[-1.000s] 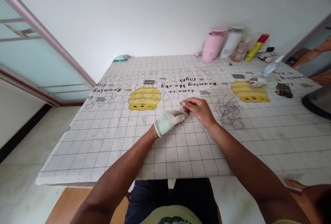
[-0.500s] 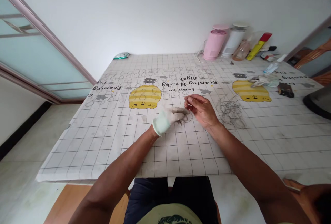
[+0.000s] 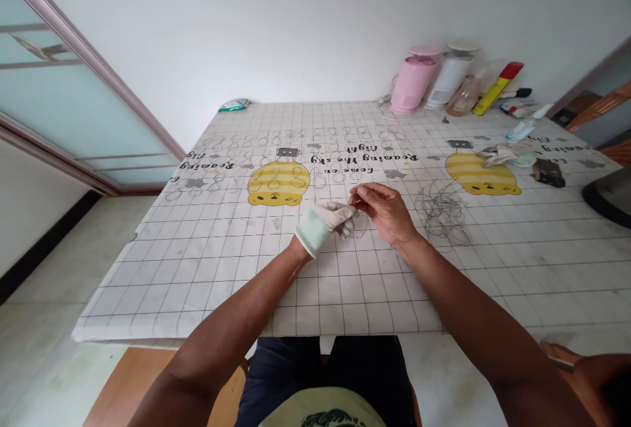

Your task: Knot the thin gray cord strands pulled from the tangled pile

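My left hand (image 3: 331,218), in a pale glove with a mint cuff, has its fingers pinched together over the middle of the table. Close against its fingertips is my bare right hand (image 3: 382,209), thumb and forefinger pressed together. Between them a thin wire (image 3: 363,224) curves in a loop below the fingers; both hands seem to pinch it. A loose tangle of thin grey wire (image 3: 442,213) lies just right of my right hand. Beyond the hands, several thin wire loops (image 3: 298,179), many shaped like figure eights, lie in rows on the cloth.
A checked tablecloth (image 3: 236,282) covers the table. Toward the back right stand a pink cylinder (image 3: 414,84), a white cylinder (image 3: 447,80), a spray bottle (image 3: 463,97) and a yellow can (image 3: 495,92). A glove (image 3: 507,153) and a dark block (image 3: 548,172) lie at the right.
My gloved left hand has turned slightly and its fingertips now meet those of my right hand. The right hand has barely moved. The whole view has shifted a little.
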The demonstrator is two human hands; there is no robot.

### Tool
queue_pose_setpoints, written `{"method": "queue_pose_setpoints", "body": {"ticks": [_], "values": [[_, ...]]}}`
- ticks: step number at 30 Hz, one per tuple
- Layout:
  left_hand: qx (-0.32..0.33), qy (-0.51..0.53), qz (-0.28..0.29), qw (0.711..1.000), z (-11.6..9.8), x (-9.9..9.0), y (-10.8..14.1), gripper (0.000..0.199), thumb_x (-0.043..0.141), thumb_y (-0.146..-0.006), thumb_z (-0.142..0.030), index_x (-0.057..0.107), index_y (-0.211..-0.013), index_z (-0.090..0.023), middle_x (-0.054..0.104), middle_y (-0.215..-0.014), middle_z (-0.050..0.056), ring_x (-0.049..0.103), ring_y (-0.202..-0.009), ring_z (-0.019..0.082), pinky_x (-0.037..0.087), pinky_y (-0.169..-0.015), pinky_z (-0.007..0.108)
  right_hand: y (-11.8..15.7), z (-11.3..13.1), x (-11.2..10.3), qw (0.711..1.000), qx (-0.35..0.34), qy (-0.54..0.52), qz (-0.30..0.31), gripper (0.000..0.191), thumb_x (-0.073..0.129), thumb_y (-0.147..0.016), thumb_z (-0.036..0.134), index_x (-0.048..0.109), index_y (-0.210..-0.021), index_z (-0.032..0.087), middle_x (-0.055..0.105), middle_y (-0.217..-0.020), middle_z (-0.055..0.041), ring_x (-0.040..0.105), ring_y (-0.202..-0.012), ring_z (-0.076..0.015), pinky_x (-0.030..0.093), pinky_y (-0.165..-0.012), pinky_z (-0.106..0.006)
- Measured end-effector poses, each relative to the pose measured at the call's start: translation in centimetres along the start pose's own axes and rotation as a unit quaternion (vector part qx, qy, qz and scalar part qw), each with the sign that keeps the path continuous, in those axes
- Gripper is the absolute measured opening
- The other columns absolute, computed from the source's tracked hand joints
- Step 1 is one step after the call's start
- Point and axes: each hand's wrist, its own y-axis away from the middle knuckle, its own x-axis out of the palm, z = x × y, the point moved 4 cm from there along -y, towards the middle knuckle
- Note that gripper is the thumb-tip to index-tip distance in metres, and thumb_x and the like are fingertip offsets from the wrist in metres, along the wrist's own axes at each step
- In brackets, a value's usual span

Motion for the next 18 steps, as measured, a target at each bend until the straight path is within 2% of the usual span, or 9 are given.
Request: {"method": "queue_pose_setpoints", "body": {"ticks": [5, 8, 11, 16, 18], "values": [[-0.025, -0.063, -0.051, 0.996, -1.2, 0.3, 1.0, 0.022, 0.074, -0.096, -0.028, 0.072, -0.082, -0.011, 0.066, -0.06, 0.001, 0.057, -0.048, 0.009, 0.045, -0.051, 0.023, -0.1, 0.0, -0.1, 1.0, -0.001, -0.031, 0.002, 0.033, 0.08, -0.092, 0.057, 0.079, -0.093, 0.024, 0.074, -0.091, -0.0066, 0.071, -0.088, -0.0223, 0.06, -0.083, -0.041], [-0.037, -0.117, -0.069, 0.99, -1.6, 0.3, 1.2, 0.02, 0.069, -0.098, -0.022, 0.072, -0.081, -0.012, 0.066, -0.061, 0.0, 0.056, -0.047, 0.008, 0.044, -0.05, 0.022, -0.5, 0.2, -1.4, 0.999, -0.018, -0.022, -0.042, 0.033, 0.081, -0.09, 0.057, 0.078, -0.092, 0.024, 0.073, -0.087, -0.0059, 0.07, -0.085, -0.0221, 0.06, -0.082, -0.041], [-0.031, -0.149, -0.084, 0.985, -1.5, 0.3, 1.1, 0.019, 0.07, -0.097, -0.025, 0.072, -0.081, -0.015, 0.066, -0.062, -0.001, 0.057, -0.049, 0.009, 0.045, -0.05, 0.022, -0.6, 0.5, -2.5, 0.997, -0.029, 0.009, -0.07, 0.036, 0.08, -0.09, 0.06, 0.076, -0.094, 0.024, 0.074, -0.089, -0.0073, 0.071, -0.088, -0.0243, 0.06, -0.084, -0.043], [-0.022, -0.18, -0.111, 0.977, -1.3, 0.1, 1.0, 0.019, 0.07, -0.096, -0.028, 0.071, -0.082, -0.017, 0.067, -0.063, 0.0, 0.058, -0.051, 0.01, 0.047, -0.051, 0.023, -0.2, 1.1, -2.3, 0.999, -0.022, 0.017, -0.043, 0.037, 0.075, -0.095, 0.061, 0.077, -0.1, 0.025, 0.076, -0.094, -0.008, 0.072, -0.089, -0.0239, 0.06, -0.079, -0.04], [-0.02, -0.19, -0.118, 0.975, -1.5, 0.0, 1.1, 0.019, 0.069, -0.096, -0.029, 0.072, -0.082, -0.017, 0.067, -0.064, 0.0, 0.058, -0.052, 0.01, 0.047, -0.051, 0.022, 0.1, 1.4, -2.0, 0.998, -0.018, 0.052, -0.021, 0.039, 0.071, -0.097, 0.063, 0.077, -0.099, 0.024, 0.076, -0.094, -0.0083, 0.073, -0.087, -0.0238, 0.06, -0.075, -0.038]]}}
